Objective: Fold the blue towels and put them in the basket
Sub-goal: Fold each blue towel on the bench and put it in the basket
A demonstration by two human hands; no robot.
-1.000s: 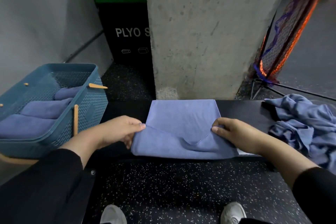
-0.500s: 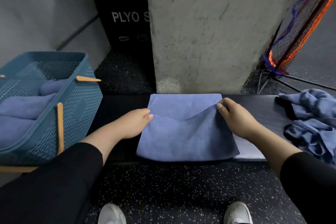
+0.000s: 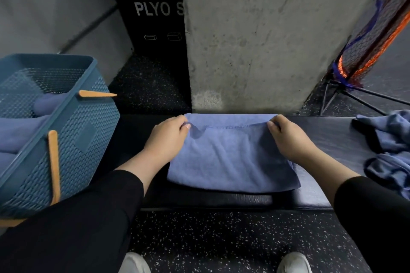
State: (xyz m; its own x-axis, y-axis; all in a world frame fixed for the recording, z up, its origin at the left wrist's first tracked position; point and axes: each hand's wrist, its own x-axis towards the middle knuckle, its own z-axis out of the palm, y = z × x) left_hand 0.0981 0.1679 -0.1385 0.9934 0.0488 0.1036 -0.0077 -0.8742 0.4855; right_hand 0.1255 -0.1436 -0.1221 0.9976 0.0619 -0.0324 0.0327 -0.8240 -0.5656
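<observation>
Towel [image 3: 230, 157], blue, on bench [image 3: 328, 133], mid-fold: my left hand [image 3: 166, 137] and right hand [image 3: 288, 137] each pinch a far corner of the top layer. I'd align the stitched hem evenly, then flatten (far edge sits close to the pillar [image 3: 255, 40]). Basket [image 3: 73, 135] lies leftward; unfolded pile [image 3: 390, 148] crowds right.

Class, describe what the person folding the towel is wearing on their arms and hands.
Both arms wear long, plain black sleeves: the left sleeve and the right sleeve end short of the wrists. The left hand and right hand are bare, with no gloves, rings or watch visible.
</observation>
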